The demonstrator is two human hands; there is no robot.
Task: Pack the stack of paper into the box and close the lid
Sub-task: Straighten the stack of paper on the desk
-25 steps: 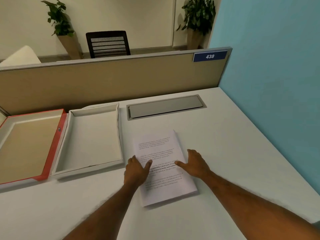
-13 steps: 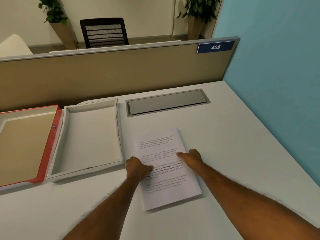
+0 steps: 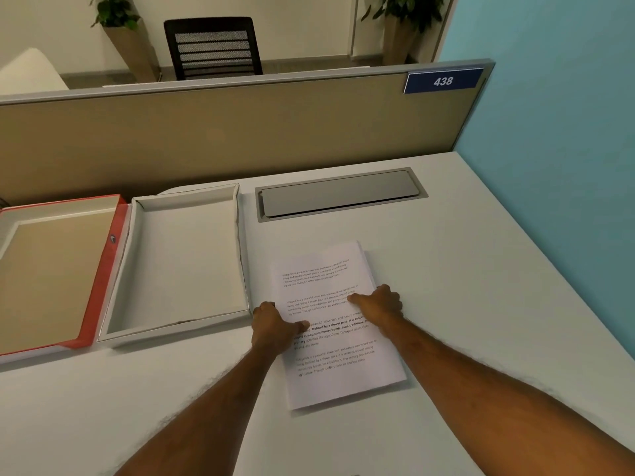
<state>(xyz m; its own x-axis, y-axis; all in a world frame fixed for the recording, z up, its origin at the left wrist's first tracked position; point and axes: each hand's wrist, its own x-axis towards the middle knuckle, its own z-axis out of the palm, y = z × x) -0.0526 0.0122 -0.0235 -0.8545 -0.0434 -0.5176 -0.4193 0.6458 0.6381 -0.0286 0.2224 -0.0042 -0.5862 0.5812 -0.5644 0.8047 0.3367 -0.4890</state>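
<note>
One stack of paper is gripped at its long edges by two hands, the left hand and right hand, thumbs laid on top, on the white desk; its long axis runs away, tilted slightly left. Beside it to the left, one empty box lies open, and one red-edged lid is seen farther left.

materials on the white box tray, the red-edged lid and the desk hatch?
White box tray: looks like matte paperboard; thin walls, slightly wavy rim, folded corners.
Red-edged lid: likely the same board, with a red outer wrap and a plain tan inner face.
Desk hatch: grey, smooth, faint sheen, crisp frame; could be brushed metal or painted plastic, cannot tell which.
</note>
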